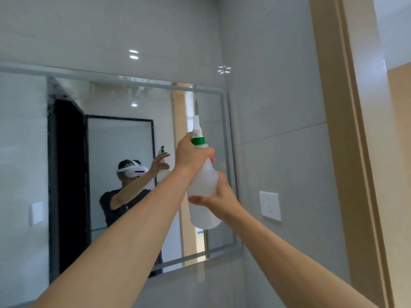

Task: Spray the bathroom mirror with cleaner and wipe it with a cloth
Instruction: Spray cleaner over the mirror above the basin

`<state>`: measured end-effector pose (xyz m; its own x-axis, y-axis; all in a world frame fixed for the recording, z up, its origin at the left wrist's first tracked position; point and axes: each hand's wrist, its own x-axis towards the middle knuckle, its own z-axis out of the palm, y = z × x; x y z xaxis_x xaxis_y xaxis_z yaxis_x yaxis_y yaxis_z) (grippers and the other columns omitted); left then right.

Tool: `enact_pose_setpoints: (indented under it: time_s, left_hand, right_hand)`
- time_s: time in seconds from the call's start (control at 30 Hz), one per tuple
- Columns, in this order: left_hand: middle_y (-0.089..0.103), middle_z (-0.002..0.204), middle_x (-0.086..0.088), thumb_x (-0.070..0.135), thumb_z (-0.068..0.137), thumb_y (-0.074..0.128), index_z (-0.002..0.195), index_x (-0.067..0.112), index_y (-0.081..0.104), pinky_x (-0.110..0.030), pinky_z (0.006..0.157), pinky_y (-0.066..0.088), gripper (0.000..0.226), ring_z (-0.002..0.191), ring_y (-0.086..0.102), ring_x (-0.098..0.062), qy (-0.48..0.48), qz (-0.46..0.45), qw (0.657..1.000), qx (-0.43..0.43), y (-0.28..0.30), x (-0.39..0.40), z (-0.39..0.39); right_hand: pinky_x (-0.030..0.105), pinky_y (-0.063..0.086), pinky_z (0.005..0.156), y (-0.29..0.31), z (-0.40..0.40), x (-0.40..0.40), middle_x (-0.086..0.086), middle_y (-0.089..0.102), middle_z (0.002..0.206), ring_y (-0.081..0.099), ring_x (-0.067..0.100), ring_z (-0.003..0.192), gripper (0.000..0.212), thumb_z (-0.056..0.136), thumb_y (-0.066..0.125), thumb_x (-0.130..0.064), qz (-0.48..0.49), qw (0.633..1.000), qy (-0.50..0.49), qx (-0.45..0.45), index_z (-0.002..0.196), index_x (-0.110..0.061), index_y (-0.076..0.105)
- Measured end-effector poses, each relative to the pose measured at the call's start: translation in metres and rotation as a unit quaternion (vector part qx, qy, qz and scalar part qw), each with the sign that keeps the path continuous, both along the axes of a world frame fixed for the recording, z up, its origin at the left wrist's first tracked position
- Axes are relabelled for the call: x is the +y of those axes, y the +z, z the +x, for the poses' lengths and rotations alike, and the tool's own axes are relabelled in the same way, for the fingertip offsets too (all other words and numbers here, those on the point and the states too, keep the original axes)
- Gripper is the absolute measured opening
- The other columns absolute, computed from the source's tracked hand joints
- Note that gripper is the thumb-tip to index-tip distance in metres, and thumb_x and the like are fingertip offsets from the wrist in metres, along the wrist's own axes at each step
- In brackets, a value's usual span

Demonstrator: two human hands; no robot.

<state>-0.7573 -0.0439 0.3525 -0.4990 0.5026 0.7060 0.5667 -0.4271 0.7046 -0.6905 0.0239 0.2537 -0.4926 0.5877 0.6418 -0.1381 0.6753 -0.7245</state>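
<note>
A translucent white spray bottle point(203, 215) with a green collar and a white nozzle is raised in front of the right part of the wall mirror point(124, 134). My left hand point(192, 155) grips its neck just under the collar. My right hand point(219, 197) supports the bottle's body from the right and behind. The nozzle points up toward the glass. White spray mist or foam clings along the mirror's top edge. No cloth is in view.
Grey tiled walls surround the mirror. A white wall socket point(269, 205) sits on the right wall. A beige door frame point(347, 130) runs down the far right. The mirror reflects a person wearing a headset and a dark doorway.
</note>
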Motion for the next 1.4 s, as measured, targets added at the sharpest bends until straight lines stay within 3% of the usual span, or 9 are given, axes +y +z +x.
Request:
enact_pose_setpoints:
  time_s: [0.23,0.37,0.47,0.6,0.77,0.93,1.1,1.3,1.4]
  left_hand:
    - [0.064,0.079,0.005,0.011,0.053,0.071,0.093,0.018,0.060,-0.054,0.078,0.059,0.042,0.080,0.072,-0.036,0.093,0.022,0.995,-0.014,-0.010,-0.069,-0.060]
    - [0.064,0.073,0.010,0.004,0.056,0.071,0.098,0.009,0.061,-0.049,0.073,0.061,0.044,0.068,0.072,-0.017,0.148,0.048,0.987,-0.047,-0.023,-0.120,-0.096]
    - [0.067,0.074,0.015,0.006,0.054,0.072,0.086,0.021,0.062,-0.046,0.069,0.060,0.036,0.069,0.069,-0.007,0.197,0.063,0.977,-0.056,-0.033,-0.162,-0.118]
    - [0.066,0.091,0.000,0.007,0.054,0.069,0.093,0.020,0.063,-0.053,0.073,0.060,0.041,0.085,0.070,-0.039,0.249,0.070,0.962,-0.085,-0.051,-0.210,-0.141]
    - [0.063,0.083,-0.004,-0.008,0.063,0.068,0.097,0.005,0.061,-0.031,0.054,0.058,0.037,0.049,0.062,-0.008,0.292,0.069,0.948,-0.106,-0.072,-0.253,-0.159]
    - [0.061,0.072,0.000,-0.007,0.061,0.069,0.083,0.013,0.059,-0.015,0.042,0.043,0.031,0.041,0.056,-0.002,0.342,0.048,0.931,-0.121,-0.084,-0.282,-0.162]
    - [0.065,0.078,0.000,-0.003,0.062,0.071,0.090,0.015,0.063,-0.023,0.054,0.050,0.034,0.054,0.062,-0.008,0.359,0.034,0.925,-0.116,-0.094,-0.295,-0.168]
    - [0.063,0.089,0.008,-0.004,0.069,0.072,0.104,0.018,0.061,-0.006,0.043,0.043,0.042,0.057,0.063,0.012,0.333,0.028,0.937,-0.103,-0.110,-0.282,-0.172]
    - [0.063,0.090,0.007,-0.004,0.066,0.073,0.100,0.022,0.061,-0.010,0.050,0.050,0.044,0.062,0.065,0.006,0.318,0.019,0.943,-0.094,-0.113,-0.267,-0.170]
  right_hand:
    - [0.018,0.041,0.066,-0.003,-0.069,-0.056,-0.016,0.048,0.103,0.052,0.008,0.093,0.081,0.066,0.089,-0.034,0.002,0.995,0.101,-0.026,0.120,-0.034,0.029]
    - [0.023,0.046,0.070,-0.009,-0.109,-0.098,-0.010,0.052,0.110,0.054,0.009,0.099,0.085,0.060,0.090,-0.030,0.010,0.984,0.174,-0.035,0.124,-0.030,0.033]
    - [0.027,0.049,0.076,-0.016,-0.138,-0.133,-0.009,0.053,0.112,0.055,0.009,0.103,0.087,0.059,0.091,-0.026,0.020,0.973,0.227,-0.045,0.124,-0.030,0.034]
    - [0.022,0.047,0.072,-0.031,-0.170,-0.176,-0.007,0.055,0.113,0.056,0.008,0.102,0.085,0.060,0.091,-0.026,0.022,0.955,0.287,-0.075,0.124,-0.029,0.034]
    - [0.025,0.049,0.072,-0.052,-0.196,-0.215,-0.005,0.057,0.112,0.058,0.011,0.102,0.084,0.060,0.090,-0.029,0.022,0.942,0.319,-0.107,0.123,-0.025,0.035]
    - [0.020,0.043,0.066,-0.066,-0.210,-0.242,-0.008,0.056,0.109,0.057,0.011,0.099,0.087,0.061,0.091,-0.027,0.023,0.932,0.339,-0.123,0.127,-0.023,0.034]
    - [0.026,0.045,0.075,-0.077,-0.215,-0.256,-0.013,0.053,0.106,0.055,0.008,0.097,0.086,0.060,0.091,-0.029,0.017,0.933,0.340,-0.118,0.125,-0.026,0.035]
    - [0.030,0.048,0.080,-0.091,-0.212,-0.247,-0.009,0.054,0.109,0.056,0.015,0.104,0.084,0.062,0.091,-0.028,0.011,0.939,0.321,-0.123,0.125,-0.025,0.034]
    - [0.035,0.051,0.087,-0.094,-0.208,-0.233,-0.006,0.055,0.113,0.057,0.016,0.106,0.085,0.061,0.091,-0.028,0.000,0.943,0.308,-0.122,0.124,-0.027,0.034]
